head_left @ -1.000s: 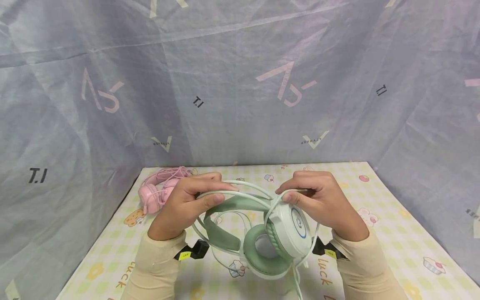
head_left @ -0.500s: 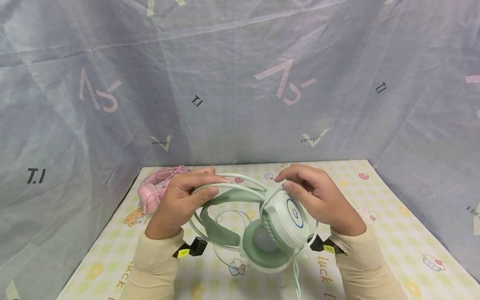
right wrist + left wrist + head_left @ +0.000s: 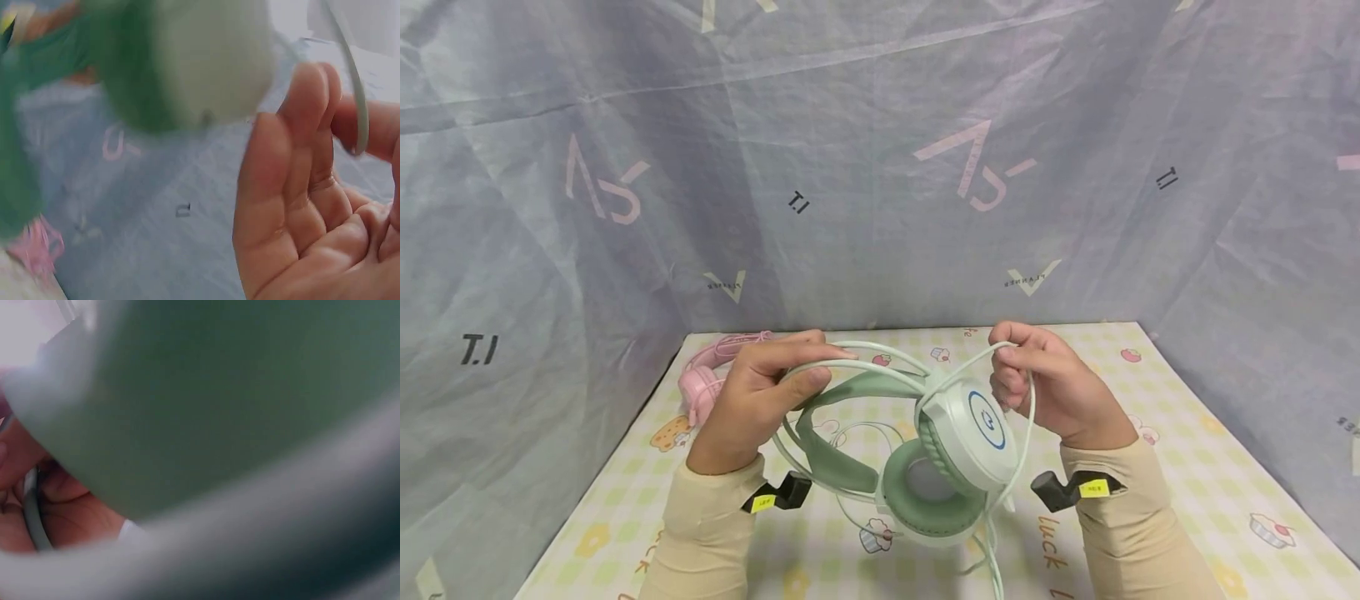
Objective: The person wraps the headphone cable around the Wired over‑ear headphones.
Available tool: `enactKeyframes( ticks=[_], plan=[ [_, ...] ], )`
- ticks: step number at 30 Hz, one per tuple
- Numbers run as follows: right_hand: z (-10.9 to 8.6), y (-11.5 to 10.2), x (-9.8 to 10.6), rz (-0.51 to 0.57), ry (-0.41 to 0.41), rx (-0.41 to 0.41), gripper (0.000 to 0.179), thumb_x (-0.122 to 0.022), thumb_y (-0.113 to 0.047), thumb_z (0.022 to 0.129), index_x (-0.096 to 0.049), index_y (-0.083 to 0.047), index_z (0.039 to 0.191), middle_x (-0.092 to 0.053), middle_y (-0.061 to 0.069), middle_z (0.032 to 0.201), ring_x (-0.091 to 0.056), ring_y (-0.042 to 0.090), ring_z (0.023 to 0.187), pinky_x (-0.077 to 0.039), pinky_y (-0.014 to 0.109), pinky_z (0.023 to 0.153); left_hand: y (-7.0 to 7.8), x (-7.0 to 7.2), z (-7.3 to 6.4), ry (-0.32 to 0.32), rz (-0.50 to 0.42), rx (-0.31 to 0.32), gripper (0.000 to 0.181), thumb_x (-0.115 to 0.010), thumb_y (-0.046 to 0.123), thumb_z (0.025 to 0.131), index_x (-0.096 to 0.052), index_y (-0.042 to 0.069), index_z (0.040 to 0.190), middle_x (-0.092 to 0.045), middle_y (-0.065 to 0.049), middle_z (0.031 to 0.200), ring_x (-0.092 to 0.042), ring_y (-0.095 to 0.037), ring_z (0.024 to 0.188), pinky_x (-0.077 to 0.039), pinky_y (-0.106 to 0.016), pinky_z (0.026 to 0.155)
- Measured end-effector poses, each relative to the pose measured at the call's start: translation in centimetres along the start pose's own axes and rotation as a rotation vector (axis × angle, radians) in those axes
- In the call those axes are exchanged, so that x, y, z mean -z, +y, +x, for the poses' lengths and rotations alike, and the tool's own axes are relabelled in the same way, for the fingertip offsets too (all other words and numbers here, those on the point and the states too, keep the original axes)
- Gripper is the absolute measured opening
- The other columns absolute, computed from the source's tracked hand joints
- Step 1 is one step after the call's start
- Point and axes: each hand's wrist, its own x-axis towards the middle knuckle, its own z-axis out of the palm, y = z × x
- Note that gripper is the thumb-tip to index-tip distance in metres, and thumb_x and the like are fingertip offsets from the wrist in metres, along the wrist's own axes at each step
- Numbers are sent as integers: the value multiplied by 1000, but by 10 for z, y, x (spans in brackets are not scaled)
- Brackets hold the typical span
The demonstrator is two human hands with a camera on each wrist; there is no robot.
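Since half a second ago, the right hand (image 3: 1051, 387) has shifted off the cup's top edge, out to the right, drawing a loop of pale cable (image 3: 1033, 404) away with it. Its grip: thumb and forefinger pinch the loop's top, which the right wrist view also shows close by the fingers.

Left hand (image 3: 763, 392) stays about where it was; its grip holds the white headband rails between thumb and fingers. Left wrist view mostly blurred green and white.

Green-and-white headset (image 3: 958, 421) is held tilted over the bench (image 3: 1195, 517), between the two hands, one cup turned outward with a blue ring, the other lower, its green pad showing. More cable hangs beneath the cups.

Pink headset (image 3: 700, 387) lies at the bench's far left corner, partly behind the left hand. Checked cover carries cupcakes and flowers; grey sheeting (image 3: 872, 192) behind.
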Motion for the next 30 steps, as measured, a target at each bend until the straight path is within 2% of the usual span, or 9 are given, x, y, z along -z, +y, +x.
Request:
enactKeyframes(
  ticks=[2, 4, 8, 9, 12, 18, 21, 26, 30],
  plan=[
    [0, -2, 1, 144, -88, -25, 39, -18, 1, 111, -54, -7, 123, -38, 2, 72, -35, 16, 58, -48, 25, 68, -1, 1, 1, -7, 19, 5, 27, -60, -9, 98, -75, -1, 119, -38, -1, 72, -37, -15, 63, -37, -32, 57],
    [-1, -5, 1, 218, -124, -40, 38, -15, 0, 111, -50, -5, 125, -24, 3, 76, -28, 13, 54, -42, 23, 61, -3, 2, 0, 5, 40, 20, 27, -60, -9, 98, -76, -1, 119, -39, -1, 72, -37, -15, 63, -37, -31, 56],
    [-4, -13, -1, 143, -93, -5, 40, -14, 7, 107, -49, -1, 124, -24, 1, 85, -18, 12, 59, -24, 22, 54, -3, 7, -1, 50, 68, 33, 26, -61, -9, 98, -75, -2, 118, -39, 0, 71, -35, -13, 62, -36, -29, 56],
    [-5, -15, -2, 86, -62, 18, 40, -15, 9, 106, -50, 0, 122, -26, 1, 86, -17, 13, 62, -18, 24, 55, -4, 8, -1, 61, 74, 26, 26, -61, -10, 97, -75, -3, 117, -44, -1, 71, -37, -14, 64, -37, -29, 57],
    [-9, -20, -8, -115, 69, 90, 38, -23, 12, 106, -57, 1, 118, -31, 2, 86, -19, 16, 66, -18, 28, 56, -6, 10, -1, 68, 109, 6, 26, -63, -10, 96, -76, -3, 117, -52, -4, 73, -41, -14, 68, -40, -29, 59],
    [-16, -24, -32, -673, 517, 108, 15, -60, -4, 104, -70, 0, 116, -41, -5, 71, -24, 17, 60, -22, 31, 53, -10, 12, -1, 56, 218, 22, 28, -67, -9, 94, -78, 3, 117, -56, -3, 74, -42, -14, 69, -42, -29, 64],
    [-14, -21, -43, -963, 675, 161, 17, -73, -9, 97, -76, -3, 113, -49, -8, 61, -25, 17, 50, -26, 31, 47, -10, 11, -1, 38, 257, 40, 29, -68, -7, 94, -78, 7, 118, -58, -1, 75, -42, -14, 70, -41, -29, 65],
    [-5, -13, -47, -1240, 755, 417, 20, -81, 2, 87, -82, -7, 105, -42, -6, 50, -20, 11, 46, -23, 28, 43, -9, 11, -2, -13, 222, 71, 30, -67, -7, 95, -77, 7, 119, -59, -2, 78, -48, -15, 71, -42, -29, 65],
    [0, -6, -38, -1326, 779, 485, 27, -81, 6, 85, -81, -7, 108, -58, -5, 63, -20, 8, 47, -23, 25, 45, -8, 10, -3, -28, 143, 73, 29, -65, -9, 95, -77, 4, 119, -63, -6, 83, -52, -17, 73, -46, -30, 63]
  ],
)
